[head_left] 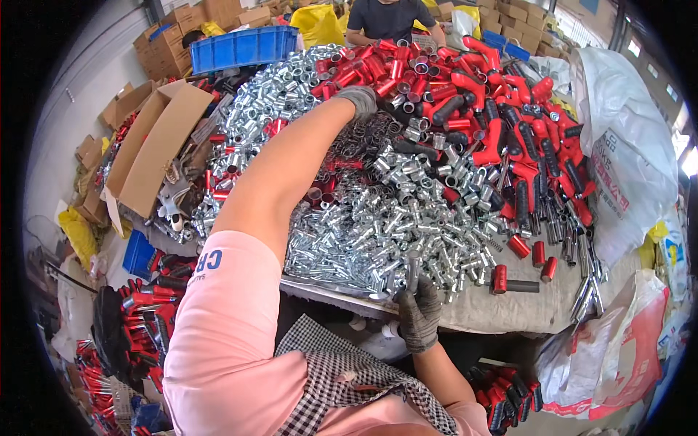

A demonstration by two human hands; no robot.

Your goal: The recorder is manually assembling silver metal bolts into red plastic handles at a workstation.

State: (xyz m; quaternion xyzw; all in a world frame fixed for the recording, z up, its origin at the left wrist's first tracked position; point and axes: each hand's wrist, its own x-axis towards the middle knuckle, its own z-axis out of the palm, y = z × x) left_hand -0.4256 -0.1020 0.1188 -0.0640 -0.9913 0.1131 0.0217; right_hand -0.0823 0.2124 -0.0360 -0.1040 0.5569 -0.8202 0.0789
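My left hand (358, 102) wears a grey glove and reaches far across the table. It is over the border between the red metal sleeves (396, 69) and a heap of dark coil springs (360, 142); its fingers are hidden, so I cannot see whether it grips anything. At the table's front edge my right hand (419, 317), in a dark grey glove, is closed around a slim grey metal tube (413, 270) that points up. Small silver metal fittings (349, 247) are heaped right beside it. Short silver sleeves (265, 98) form another pile at the far left.
Red-and-black tool handles (520, 138) are piled at the right. Several loose red sleeves (538, 253) and a dark rod (523, 286) lie near the front edge. A blue crate (243, 49), an open carton (163, 145) and white sacks (618, 152) surround the table. Another person (392, 22) is opposite.
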